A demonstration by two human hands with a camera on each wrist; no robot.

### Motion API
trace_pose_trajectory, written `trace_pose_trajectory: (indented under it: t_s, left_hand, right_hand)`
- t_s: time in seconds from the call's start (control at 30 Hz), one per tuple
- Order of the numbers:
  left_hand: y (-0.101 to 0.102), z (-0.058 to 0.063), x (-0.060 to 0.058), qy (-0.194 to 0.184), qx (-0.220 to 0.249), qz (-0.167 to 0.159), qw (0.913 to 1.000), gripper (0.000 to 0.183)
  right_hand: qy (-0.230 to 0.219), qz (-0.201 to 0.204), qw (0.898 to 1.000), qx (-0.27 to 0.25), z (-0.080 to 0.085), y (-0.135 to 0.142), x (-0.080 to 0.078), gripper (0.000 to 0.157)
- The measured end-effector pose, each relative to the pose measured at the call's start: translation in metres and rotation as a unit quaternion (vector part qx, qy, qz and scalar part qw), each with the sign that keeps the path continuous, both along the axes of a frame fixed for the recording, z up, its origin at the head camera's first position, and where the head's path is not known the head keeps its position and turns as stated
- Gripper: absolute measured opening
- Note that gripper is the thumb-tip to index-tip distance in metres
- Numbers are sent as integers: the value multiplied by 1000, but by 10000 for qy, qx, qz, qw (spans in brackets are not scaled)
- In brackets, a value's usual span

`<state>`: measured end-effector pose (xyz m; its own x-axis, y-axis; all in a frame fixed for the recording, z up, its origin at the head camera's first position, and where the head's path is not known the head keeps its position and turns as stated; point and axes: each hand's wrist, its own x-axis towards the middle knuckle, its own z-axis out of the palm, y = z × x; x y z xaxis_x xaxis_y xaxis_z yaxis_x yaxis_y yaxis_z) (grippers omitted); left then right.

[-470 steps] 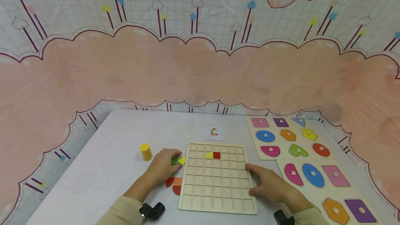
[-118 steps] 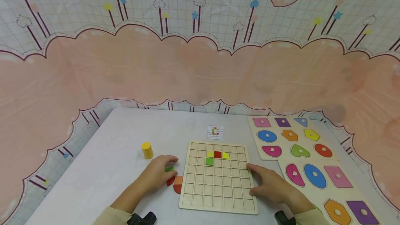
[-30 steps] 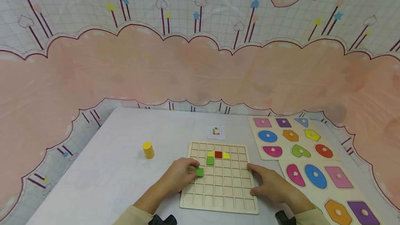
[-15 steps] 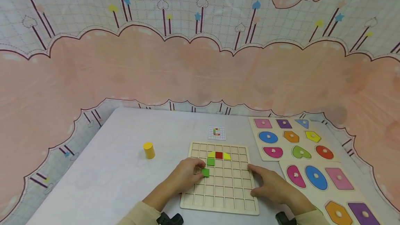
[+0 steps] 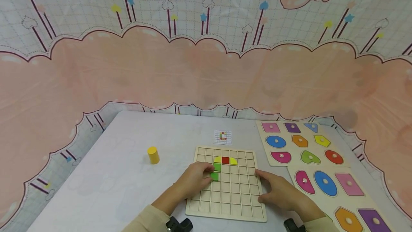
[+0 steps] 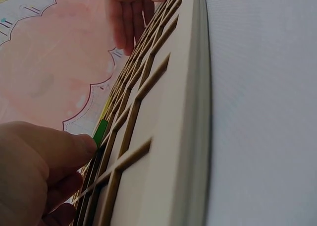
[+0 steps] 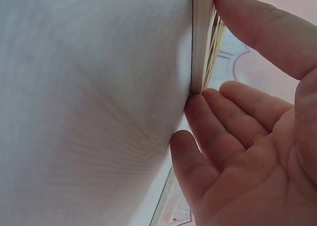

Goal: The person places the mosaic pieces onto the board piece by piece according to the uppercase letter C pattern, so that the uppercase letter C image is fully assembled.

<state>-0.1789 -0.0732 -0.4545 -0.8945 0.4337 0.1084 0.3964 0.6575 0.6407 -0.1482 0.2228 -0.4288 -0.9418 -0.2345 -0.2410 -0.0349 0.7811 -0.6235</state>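
My left hand (image 5: 194,179) pinches a green square tile (image 5: 214,177) between thumb and fingers, over the wooden grid board (image 5: 231,203). In the left wrist view the held green tile (image 6: 100,132) stands tilted at the grid bars. Just above it on the board sits another green square (image 5: 217,167). A red square (image 5: 225,160) lies in the row above, with a yellow quarter-round piece (image 5: 217,159) on its left and a second yellow piece (image 5: 234,161) on its right. My right hand (image 5: 281,191) rests against the board's right edge, fingers and thumb spread and touching it.
A small card with a coloured grid pattern (image 5: 223,137) lies behind the board. A yellow cylinder (image 5: 153,155) stands on the left. Two shape-puzzle boards, the farther (image 5: 286,131) and the nearer (image 5: 322,210), occupy the right side of the white table (image 5: 112,182).
A yellow piece and a green square have been added to the board since the earliest frame. My left hand has carried another green tile rightward onto the grid. My right hand stays put.
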Motion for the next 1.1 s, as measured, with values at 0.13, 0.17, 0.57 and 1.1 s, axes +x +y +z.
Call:
trace_pose_trajectory:
  t_s: [0.13,0.17,0.57,1.1]
  left_hand:
    - [2,0,0,25,-26,-10,10000,23]
    - [3,0,0,12,-44,1,10000,23]
    - [6,1,1,16,-43,54,10000,23]
    - [10,5,5,-89,-54,69,9999,24]
  right_hand:
    - [18,23,10000,9,-1,0,0,85]
    - [19,25,10000,12,-1,0,0,85]
    - [23,23,10000,11,-1,0,0,85]
    - [49,8,10000,-25,-2,1,1,84]
